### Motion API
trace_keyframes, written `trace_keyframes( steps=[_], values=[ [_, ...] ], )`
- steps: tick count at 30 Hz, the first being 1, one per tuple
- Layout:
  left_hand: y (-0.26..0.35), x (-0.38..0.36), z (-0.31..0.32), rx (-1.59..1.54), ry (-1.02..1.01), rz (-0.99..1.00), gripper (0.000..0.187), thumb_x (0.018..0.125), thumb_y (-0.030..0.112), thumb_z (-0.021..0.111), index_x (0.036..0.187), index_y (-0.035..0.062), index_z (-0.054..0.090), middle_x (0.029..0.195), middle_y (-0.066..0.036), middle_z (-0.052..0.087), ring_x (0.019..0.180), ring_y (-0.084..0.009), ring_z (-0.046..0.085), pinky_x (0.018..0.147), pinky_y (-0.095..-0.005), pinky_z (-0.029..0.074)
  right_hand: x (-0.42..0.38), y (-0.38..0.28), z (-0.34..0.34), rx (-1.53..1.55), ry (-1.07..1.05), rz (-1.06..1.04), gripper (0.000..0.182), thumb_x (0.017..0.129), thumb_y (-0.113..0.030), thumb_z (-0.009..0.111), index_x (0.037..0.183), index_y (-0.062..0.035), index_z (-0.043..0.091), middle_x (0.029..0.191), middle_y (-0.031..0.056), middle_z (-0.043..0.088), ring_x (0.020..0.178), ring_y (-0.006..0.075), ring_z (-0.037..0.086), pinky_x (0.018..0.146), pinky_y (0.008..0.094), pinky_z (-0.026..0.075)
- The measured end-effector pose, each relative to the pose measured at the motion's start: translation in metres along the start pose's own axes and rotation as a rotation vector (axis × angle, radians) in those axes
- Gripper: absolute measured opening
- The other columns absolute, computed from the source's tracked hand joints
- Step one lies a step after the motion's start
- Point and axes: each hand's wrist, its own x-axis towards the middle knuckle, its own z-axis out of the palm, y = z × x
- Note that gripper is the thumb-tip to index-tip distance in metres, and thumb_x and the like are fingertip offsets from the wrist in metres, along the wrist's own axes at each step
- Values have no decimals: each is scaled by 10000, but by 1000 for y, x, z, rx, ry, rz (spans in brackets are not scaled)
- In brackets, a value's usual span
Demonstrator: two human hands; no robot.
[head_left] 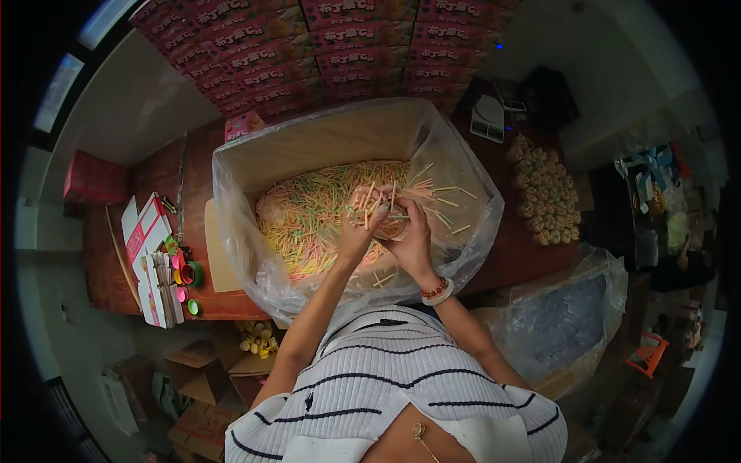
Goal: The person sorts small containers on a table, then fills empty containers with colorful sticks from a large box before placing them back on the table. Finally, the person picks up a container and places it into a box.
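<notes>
A large box (324, 143) lined with clear plastic holds a heap of thin pastel sticks (309, 220). Over the heap, my left hand (361, 220) has its fingers bent round a bunch of the sticks. Close beside it on the right, my right hand (414, 235) curls round a small clear container with sticks in it, its wrist wearing a red bead bracelet and a pale bangle. More sticks fan out loosely on the plastic to the right of my hands.
Stacked pink boxes (359, 35) rise behind the box. Flat cartons (158, 285) and coloured lids (185, 274) lie left. A white scale (488, 116) and rows of filled containers (546, 193) stand right. A plastic-lined box (556, 324) sits at lower right.
</notes>
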Motion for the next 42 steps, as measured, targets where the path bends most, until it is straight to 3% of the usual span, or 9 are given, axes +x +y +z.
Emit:
trace_keyframes(
  steps=[10, 14, 16, 19, 26, 31, 33, 37, 42],
  values=[
    [17, 14, -9, 176, -20, -32, 242, 1067, 204, 551, 1203, 7, 589, 1162, -80, 704, 1036, -120, 630, 902, -281, 514, -9, 20, 18, 132, -3, 83, 687, 638, -28, 886, 1247, -41, 568, 1168, 114, 644, 1074, 279, 644, 917, 373, 523],
    [20, 13, -36, 376, 1, -15, 384, 1043, 232, 580, 1364, 33, 510, 1401, -157, 559, 1216, -223, 580, 1025, -350, 468, -2, 33, 22, 68, 76, 47, 705, 612, 19, 853, 1254, -44, 568, 1163, 128, 631, 1107, 305, 624, 942, 370, 511],
    [3, 7, -51, 1161, 124, 277, 569, 976, 280, 671, 1451, 51, 458, 1486, -224, 430, 1293, -356, 518, 1072, -412, 439, -4, 24, 18, 14, 83, 51, 682, 615, 28, 840, 1241, -40, 579, 1168, 135, 627, 1098, 317, 621, 942, 376, 508],
    [17, -12, -31, 960, -242, 16, 726, 917, 342, 730, 1509, 77, 403, 1482, -263, 376, 1356, -438, 421, 1098, -470, 418, 2, 27, 14, 2, 48, 17, 637, 624, 37, 817, 1220, -42, 607, 1165, 143, 621, 1075, 333, 615, 929, 391, 505],
    [18, -14, -20, 810, -149, 93, 203, 874, 3, 734, 1074, 25, 705, 1162, -161, 642, 813, -230, 705, 673, -321, 579, 0, 10, 14, -104, 12, 31, 579, 638, -23, 844, 1178, -82, 643, 1090, 131, 600, 1072, 352, 582, 938, 432, 480],
    [27, -7, -53, 913, -8, 95, 272, 895, 80, 741, 1161, 57, 691, 1216, -190, 630, 920, -256, 694, 712, -327, 576, -6, 59, 22, -87, 86, 39, 620, 638, -27, 863, 1212, -75, 632, 1105, 120, 619, 1058, 325, 611, 914, 408, 508],
    [18, -8, -61, 1517, 103, 360, 410, 910, 134, 735, 1306, 101, 630, 1338, -247, 541, 1071, -305, 647, 762, -336, 574, -3, 60, 23, -85, 112, 48, 623, 638, -34, 868, 1210, -67, 625, 1108, 118, 620, 1069, 324, 611, 922, 407, 509],
    [14, -19, -24, 909, -150, -45, 488, 910, 191, 747, 1370, 129, 596, 1315, -218, 528, 1068, -305, 640, 828, -376, 566, -10, 39, 18, -6, 72, 53, 594, 658, -35, 842, 1207, -53, 616, 1113, 131, 619, 1079, 326, 611, 917, 398, 513],
    [-4, -22, -13, 918, -177, 61, 418, 881, 155, 774, 1282, 95, 674, 1261, -186, 590, 979, -314, 673, 778, -366, 601, -12, 27, 4, -86, 107, 30, 585, 665, -34, 817, 1212, -49, 612, 1112, 142, 609, 1060, 337, 607, 903, 405, 515]
  ],
)
